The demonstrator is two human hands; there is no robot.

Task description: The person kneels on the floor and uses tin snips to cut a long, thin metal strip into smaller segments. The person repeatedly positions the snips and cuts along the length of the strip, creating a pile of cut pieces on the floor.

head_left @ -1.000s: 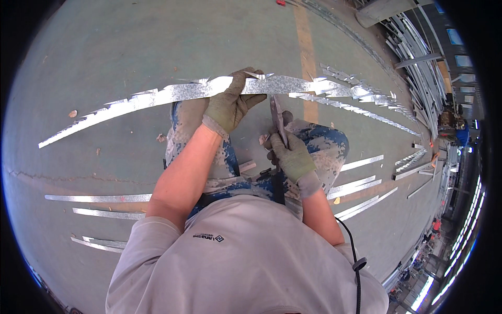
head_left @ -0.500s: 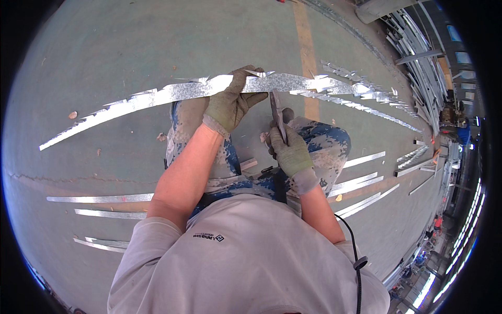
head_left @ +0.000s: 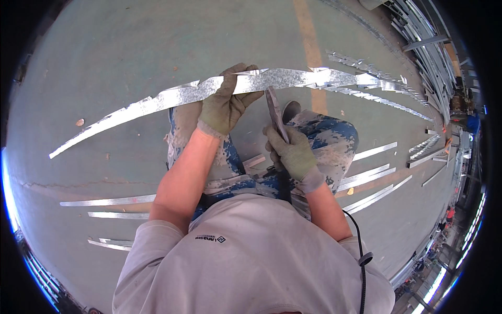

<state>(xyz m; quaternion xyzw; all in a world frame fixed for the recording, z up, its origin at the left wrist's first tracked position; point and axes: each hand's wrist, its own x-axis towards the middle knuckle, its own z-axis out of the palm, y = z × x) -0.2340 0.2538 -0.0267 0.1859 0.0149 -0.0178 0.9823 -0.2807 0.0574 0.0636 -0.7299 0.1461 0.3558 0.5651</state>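
the left hand has its grip closed round the notched metal strip, probably steadying it crosswise above the floor; the right hand has its grip wrapped round a grey tool, tilted toward the strip's near edge.

A workshop, shown by stacked metal lengths and a yellow floor line.

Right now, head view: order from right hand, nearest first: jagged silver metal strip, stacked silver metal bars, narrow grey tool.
1. Narrow grey tool: in the right hand.
2. Jagged silver metal strip: ahead, in left hand.
3. Stacked silver metal bars: far upper right.
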